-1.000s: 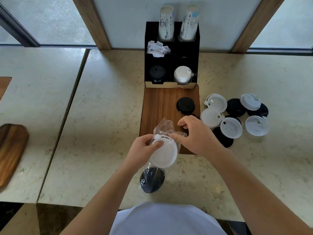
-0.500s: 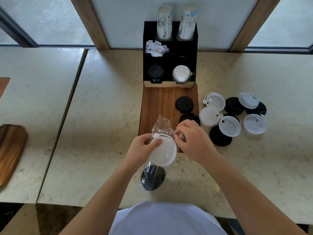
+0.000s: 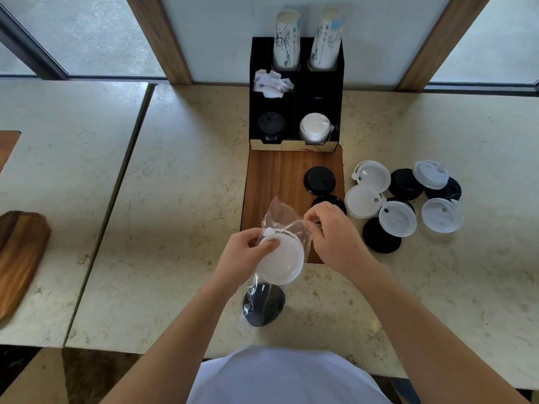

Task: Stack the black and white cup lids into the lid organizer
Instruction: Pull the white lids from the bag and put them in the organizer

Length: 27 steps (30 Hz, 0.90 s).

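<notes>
My left hand (image 3: 243, 256) grips a white lid (image 3: 280, 264) held above the table's near edge, with clear plastic wrap (image 3: 280, 215) bunched over its far side. My right hand (image 3: 329, 236) pinches that wrap just right of the lid. The black lid organizer (image 3: 296, 94) stands at the back, with a black lid stack (image 3: 270, 126) in its front left slot and a white lid stack (image 3: 315, 129) in the front right. Loose black and white lids (image 3: 405, 199) lie in a cluster to the right. Two black lids (image 3: 319, 179) rest on the wooden board (image 3: 277, 182).
A black lid in a clear bag (image 3: 264, 304) lies on the stone table (image 3: 180, 199) below my hands. Two paper cup stacks (image 3: 287, 39) and crumpled paper (image 3: 271, 83) fill the organizer's upper slots. A second wooden board (image 3: 20, 258) lies at the far left.
My right hand has drawn the wrap a little to the right, away from the white lid. My left hand keeps its hold on the lid.
</notes>
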{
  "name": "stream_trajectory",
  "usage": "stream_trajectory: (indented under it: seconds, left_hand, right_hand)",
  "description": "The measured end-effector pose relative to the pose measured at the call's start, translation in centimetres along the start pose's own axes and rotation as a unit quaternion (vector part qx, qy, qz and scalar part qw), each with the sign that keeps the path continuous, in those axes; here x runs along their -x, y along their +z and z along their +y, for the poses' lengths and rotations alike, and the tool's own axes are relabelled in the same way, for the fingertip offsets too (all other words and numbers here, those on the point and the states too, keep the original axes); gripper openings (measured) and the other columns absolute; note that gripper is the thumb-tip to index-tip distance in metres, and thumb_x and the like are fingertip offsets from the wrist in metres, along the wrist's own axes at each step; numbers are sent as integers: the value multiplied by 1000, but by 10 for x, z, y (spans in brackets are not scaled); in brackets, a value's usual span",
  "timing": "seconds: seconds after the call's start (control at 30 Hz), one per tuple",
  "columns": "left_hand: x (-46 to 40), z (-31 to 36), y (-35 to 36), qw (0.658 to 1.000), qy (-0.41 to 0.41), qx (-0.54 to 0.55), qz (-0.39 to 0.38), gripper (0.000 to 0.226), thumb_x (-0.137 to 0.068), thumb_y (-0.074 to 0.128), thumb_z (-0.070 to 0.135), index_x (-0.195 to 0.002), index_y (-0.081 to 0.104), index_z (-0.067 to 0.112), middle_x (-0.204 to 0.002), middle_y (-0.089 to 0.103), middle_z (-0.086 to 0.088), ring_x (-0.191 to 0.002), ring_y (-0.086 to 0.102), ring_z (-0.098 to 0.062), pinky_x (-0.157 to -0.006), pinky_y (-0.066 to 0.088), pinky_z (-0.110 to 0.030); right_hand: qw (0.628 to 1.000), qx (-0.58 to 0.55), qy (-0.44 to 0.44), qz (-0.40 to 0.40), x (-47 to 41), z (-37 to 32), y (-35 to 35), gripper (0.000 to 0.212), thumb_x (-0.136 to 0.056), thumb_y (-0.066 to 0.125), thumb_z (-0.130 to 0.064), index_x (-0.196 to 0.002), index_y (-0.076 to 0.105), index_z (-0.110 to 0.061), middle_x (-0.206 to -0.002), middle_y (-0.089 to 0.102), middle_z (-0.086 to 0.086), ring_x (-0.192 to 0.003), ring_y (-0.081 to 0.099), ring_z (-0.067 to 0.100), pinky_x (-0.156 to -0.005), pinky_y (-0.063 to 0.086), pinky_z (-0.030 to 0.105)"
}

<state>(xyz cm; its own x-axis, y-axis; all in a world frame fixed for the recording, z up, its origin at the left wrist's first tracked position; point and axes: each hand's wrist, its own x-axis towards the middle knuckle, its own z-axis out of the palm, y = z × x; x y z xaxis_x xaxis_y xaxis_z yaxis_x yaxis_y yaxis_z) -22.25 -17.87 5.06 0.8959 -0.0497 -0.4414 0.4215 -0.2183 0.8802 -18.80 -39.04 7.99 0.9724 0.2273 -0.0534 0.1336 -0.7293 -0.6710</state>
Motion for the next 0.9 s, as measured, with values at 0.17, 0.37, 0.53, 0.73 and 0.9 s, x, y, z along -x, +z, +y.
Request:
stream_trajectory:
  seconds: [0.17,0.37,0.53,0.73,0.9]
  left_hand:
    - [-1,2,-8,999,-3,-15,-43,4,-91,77,32,-94,81,33,-92,78,8,-88,71,-17,-73,54,-28]
    - [-2,8,-10,998,-14,6,-69,3,-90,79,30,-91,81,33,-89,78,8,-80,71,-8,-72,53,-25]
    - [-5,9,-8,999,-20,12,-45,4,-91,79,28,-92,82,31,-87,78,9,-86,69,-18,-75,51,-30]
    - [-2,8,-8,998,-23,16,-53,6,-90,80,27,-92,81,31,-87,77,12,-86,69,-16,-73,50,-27]
    - [0,10,-10,997,-14,19,-74,11,-87,83,27,-97,80,32,-97,79,6,-94,71,-22,-74,53,-28]
  right_hand:
    - [990,-26,70,-120,-9,5,-28,15,-106,53,-15,-93,57,-21,-87,71,-3,-82,70,19,-76,59,42]
    - [977,-73,124,-159,-10,9,-43,15,-102,60,-40,-102,64,-26,-93,73,-11,-89,70,8,-84,57,32]
    - [969,-121,154,-153,5,12,-36,41,-91,63,-63,-113,66,-28,-106,70,-16,-99,65,-1,-86,52,21]
    - [978,-95,159,-92,10,23,-30,10,-100,65,-26,-96,74,-22,-85,75,-11,-82,70,1,-80,53,20]
    - [966,-136,202,-82,7,27,-36,11,-100,66,-25,-95,72,-17,-86,75,-6,-85,73,12,-81,56,23]
